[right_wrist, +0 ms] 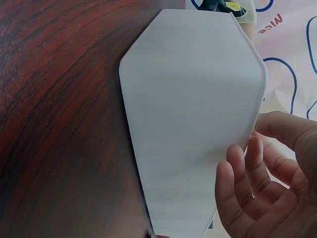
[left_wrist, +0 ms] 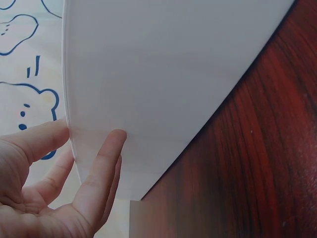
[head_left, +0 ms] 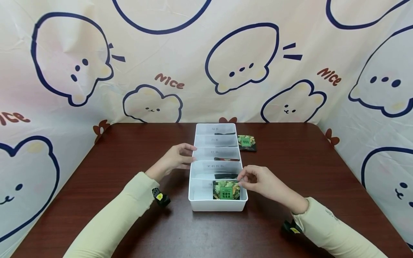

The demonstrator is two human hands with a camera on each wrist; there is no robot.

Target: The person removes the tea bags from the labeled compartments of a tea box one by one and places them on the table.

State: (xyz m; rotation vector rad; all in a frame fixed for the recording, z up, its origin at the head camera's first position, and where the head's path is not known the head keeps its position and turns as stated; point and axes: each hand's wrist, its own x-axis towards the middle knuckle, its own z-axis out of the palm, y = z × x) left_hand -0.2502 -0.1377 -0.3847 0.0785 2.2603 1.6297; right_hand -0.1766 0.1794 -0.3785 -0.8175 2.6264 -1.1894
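A long white divided box [head_left: 217, 205] stands on the table, with labelled compartments running front to back. In its front compartment is a green tea sachet [head_left: 226, 190], leaning upright at the right side. My right hand [head_left: 262, 181] reaches over the right rim and pinches the sachet's upper right corner between thumb and index finger. Those two fingertips are hidden behind the rim in the right wrist view, while the other fingers [right_wrist: 225, 188] curl loosely outside the wall. My left hand [head_left: 172, 159] touches the left rim and outer wall with extended fingers [left_wrist: 111, 153].
Another green sachet [head_left: 246, 142] lies on the brown table [head_left: 145, 222] beside the box's far right side. Dark sachet edges [head_left: 226, 176] show in several compartments behind the front one. A patterned curtain [head_left: 193, 53] encloses the table's back and sides.
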